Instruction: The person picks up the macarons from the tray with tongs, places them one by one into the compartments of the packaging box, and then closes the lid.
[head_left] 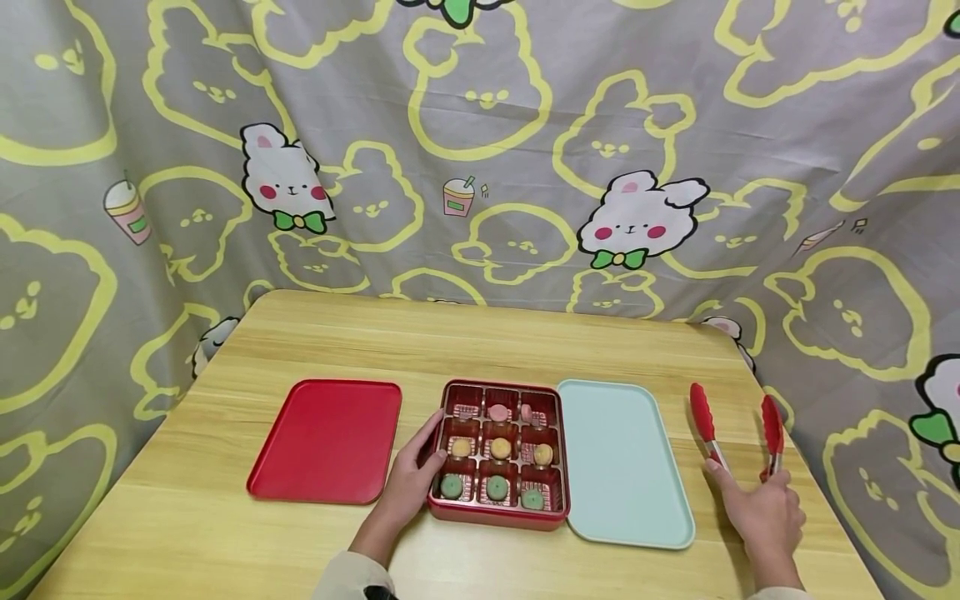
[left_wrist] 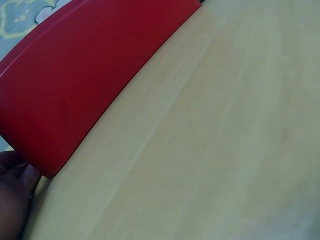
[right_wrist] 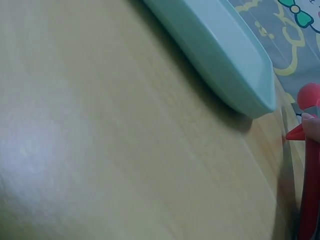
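In the head view a red box [head_left: 495, 515] with a divided insert stands in the middle of the table. Pink macarons [head_left: 498, 412] sit in two back compartments; the back left one holds none. Yellow macarons [head_left: 500, 449] fill the middle row and green macarons [head_left: 497, 487] the front row, one per compartment. My left hand [head_left: 408, 479] rests against the box's left side, thumb near the rim; in the left wrist view its fingers touch the red wall. My right hand [head_left: 765, 512] holds red-tipped tongs [head_left: 703, 412], their arms spread apart, right of the pale green tray.
A pale green tray [head_left: 626, 467] lies against the box's right side. Left of the box is a flat red lid [head_left: 330, 442]. All stand on a wooden table [head_left: 450, 333], with a patterned curtain [head_left: 510, 125] behind and at the sides.
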